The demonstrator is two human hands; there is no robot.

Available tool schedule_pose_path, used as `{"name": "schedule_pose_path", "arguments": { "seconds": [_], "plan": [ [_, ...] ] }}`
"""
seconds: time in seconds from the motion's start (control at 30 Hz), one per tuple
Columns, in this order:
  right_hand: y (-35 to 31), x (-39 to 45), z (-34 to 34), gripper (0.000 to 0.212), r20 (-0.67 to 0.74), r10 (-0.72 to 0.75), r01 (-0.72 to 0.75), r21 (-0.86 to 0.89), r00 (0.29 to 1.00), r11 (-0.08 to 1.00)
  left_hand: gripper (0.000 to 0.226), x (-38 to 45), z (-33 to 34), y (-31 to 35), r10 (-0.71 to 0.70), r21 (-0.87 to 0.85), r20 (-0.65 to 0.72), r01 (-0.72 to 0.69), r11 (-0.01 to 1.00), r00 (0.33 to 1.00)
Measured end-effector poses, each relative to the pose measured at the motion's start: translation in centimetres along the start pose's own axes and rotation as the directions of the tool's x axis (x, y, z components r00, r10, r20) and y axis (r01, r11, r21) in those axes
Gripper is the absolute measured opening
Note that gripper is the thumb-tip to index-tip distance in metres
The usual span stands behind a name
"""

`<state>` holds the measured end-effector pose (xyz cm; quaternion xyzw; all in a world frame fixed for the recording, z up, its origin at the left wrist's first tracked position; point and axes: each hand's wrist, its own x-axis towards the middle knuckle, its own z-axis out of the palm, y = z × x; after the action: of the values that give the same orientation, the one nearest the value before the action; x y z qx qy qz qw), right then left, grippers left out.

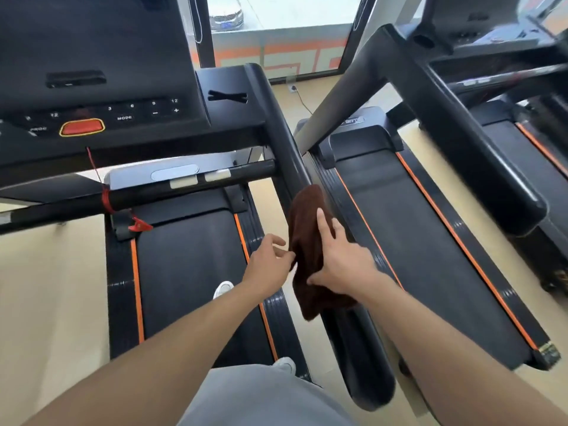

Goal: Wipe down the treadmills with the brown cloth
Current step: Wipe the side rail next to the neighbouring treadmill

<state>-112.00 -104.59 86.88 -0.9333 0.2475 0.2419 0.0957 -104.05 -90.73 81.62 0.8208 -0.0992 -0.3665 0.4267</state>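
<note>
A brown cloth (307, 229) is draped over the right handrail (285, 142) of the black treadmill I stand on. My right hand (341, 259) lies on the cloth, fingers stretched up along it and thumb under its lower part. My left hand (270, 259) reaches in from the left, its fingertips pinching the cloth's left edge. The treadmill's console (92, 118) with a red stop button is at upper left, and its belt (190, 272) runs below.
A second treadmill (415, 241) with orange stripes stands close on the right, its handrail (461, 133) slanting across. A third is at far right. A red safety cord (106, 195) hangs from the console. Beige floor shows between the machines, and a window lies ahead.
</note>
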Motion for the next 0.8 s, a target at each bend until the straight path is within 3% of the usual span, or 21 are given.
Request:
{"name": "schedule_pose_path", "arguments": {
  "seconds": [0.1, 0.2, 0.4, 0.5, 0.57, 0.7, 0.8],
  "plan": [
    [0.0, -3.7, 2.5, 0.137, -0.039, 0.026, -0.03, -0.121, 0.999, 0.992, 0.029, -0.4, 0.7, -0.9, -0.041, -0.089, 0.077, 0.048, 0.995, 0.996],
    [0.2, -4.4, 3.6, 0.129, -0.12, 0.043, -0.054, -0.098, 0.992, 0.994, 0.026, -0.1, 1.2, -1.2, -0.026, -0.06, 0.074, 0.03, 0.998, 0.997],
    [-0.7, -0.5, 4.7, 0.111, -0.301, 0.096, -0.065, 0.111, 0.949, 0.992, 0.012, 1.4, 0.8, 1.5, 0.138, -0.133, -0.199, -0.166, 0.977, 0.97],
    [-1.5, 2.1, 3.7, 0.096, -0.377, 0.079, -0.033, 0.125, 0.923, 0.992, 0.015, 3.7, -0.5, 3.4, 0.227, -0.123, -0.261, -0.266, 0.956, 0.938],
    [-2.2, 4.4, 2.6, 0.085, -0.412, 0.045, 0.003, 0.115, 0.91, 0.993, 0.015, 5.7, -1.8, 4.7, 0.301, -0.102, -0.307, -0.346, 0.933, 0.903],
    [-3.6, 11.1, -1.2, 0.067, -0.464, -0.03, 0.141, 0.207, 0.885, 0.968, 0.017, 10.9, -5.8, 8.4, 0.509, 0.049, -0.407, -0.538, 0.842, 0.758],
    [-4.9, 17.3, -4.7, 0.06, -0.487, -0.07, 0.217, 0.252, 0.871, 0.943, 0.026, 16.1, -10.0, 11.1, 0.592, 0.25, -0.378, -0.537, 0.806, 0.712]
  ]
}}
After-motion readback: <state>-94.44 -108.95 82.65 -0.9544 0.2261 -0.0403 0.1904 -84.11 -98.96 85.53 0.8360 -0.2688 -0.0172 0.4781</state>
